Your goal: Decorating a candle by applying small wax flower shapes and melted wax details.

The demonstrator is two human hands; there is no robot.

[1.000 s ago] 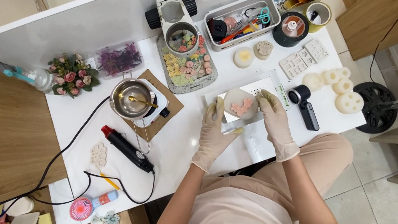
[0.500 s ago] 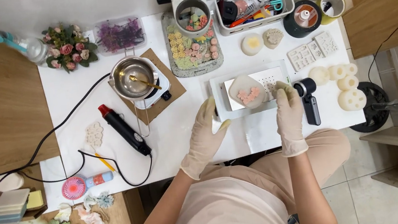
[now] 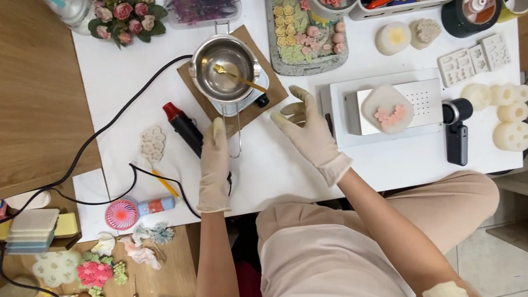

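Now that both gloved hands have let go of the white piece [image 3: 387, 108] on the scale [image 3: 400, 106], the left hand [image 3: 214, 164] and right hand [image 3: 308, 133] hover open and empty near the metal pot [image 3: 225, 76].

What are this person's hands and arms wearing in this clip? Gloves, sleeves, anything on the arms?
Both the left hand and the right hand wear thin, cream-coloured disposable gloves that end just past the wrists in loose cuffs. The forearms above are bare, with no sleeves, watch or bracelets in view. A pale patch, perhaps a plaster, sits on the right arm near the elbow.
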